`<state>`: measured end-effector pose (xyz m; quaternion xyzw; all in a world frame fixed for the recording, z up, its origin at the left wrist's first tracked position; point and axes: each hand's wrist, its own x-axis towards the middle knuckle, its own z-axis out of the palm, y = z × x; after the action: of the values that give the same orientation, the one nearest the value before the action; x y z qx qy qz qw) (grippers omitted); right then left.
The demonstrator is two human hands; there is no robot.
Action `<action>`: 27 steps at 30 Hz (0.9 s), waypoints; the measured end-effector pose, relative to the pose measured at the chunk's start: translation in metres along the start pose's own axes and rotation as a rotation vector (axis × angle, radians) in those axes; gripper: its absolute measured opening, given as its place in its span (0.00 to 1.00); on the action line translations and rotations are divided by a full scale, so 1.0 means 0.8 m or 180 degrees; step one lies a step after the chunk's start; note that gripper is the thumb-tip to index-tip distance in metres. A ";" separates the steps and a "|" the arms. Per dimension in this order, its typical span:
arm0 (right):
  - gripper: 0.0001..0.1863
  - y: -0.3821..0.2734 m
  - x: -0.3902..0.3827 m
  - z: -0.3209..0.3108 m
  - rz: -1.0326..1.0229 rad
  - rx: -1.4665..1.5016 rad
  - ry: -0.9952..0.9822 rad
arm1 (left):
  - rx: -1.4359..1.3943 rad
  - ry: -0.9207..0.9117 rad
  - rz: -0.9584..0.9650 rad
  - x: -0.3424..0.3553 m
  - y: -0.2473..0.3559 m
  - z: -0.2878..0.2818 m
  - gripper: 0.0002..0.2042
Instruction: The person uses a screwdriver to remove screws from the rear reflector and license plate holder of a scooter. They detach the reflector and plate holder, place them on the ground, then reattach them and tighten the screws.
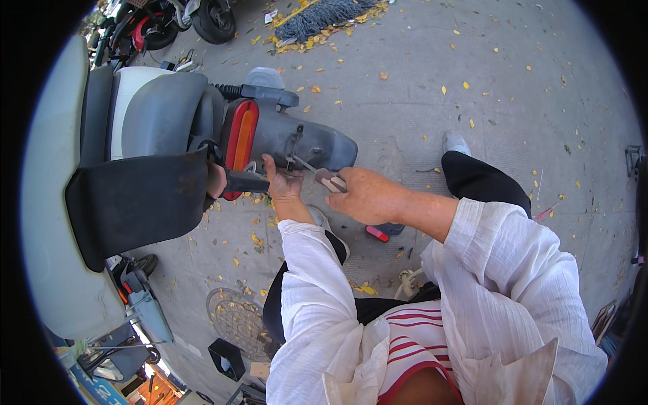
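My right hand (368,196) is closed round the pale handle of a screwdriver (331,180). Its thin shaft points left, and the tip meets a small metal bracket on the grey rear mudguard (324,143) of a scooter. At the near edge of that mudguard is my left hand (285,185), thumb raised and apart from the fingers, whose ends are partly hidden. No object shows in the left hand. A red and orange tail light (244,138) sits just left of the mudguard. Between it and my left wrist, a dark bar juts out from the scooter's black rear panel (142,206).
A grey mop head (324,19) lies among yellow leaves at the far side. On the pavement by my right forearm is a dark piece with a red reflector (376,233). A black box (226,359) stands near a round manhole cover (236,320). Other scooters are parked far left.
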<state>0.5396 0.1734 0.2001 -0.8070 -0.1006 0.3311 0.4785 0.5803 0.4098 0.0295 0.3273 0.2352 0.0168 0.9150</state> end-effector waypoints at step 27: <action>0.18 0.000 0.004 -0.006 0.0891 0.1246 -0.0609 | 0.0055 -0.0053 0.0027 0.001 0.006 0.000 0.34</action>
<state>0.5449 0.1718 0.2005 -0.6701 0.0332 0.4821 0.5634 0.5815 0.4137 0.0324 0.3363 0.2264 0.0159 0.9140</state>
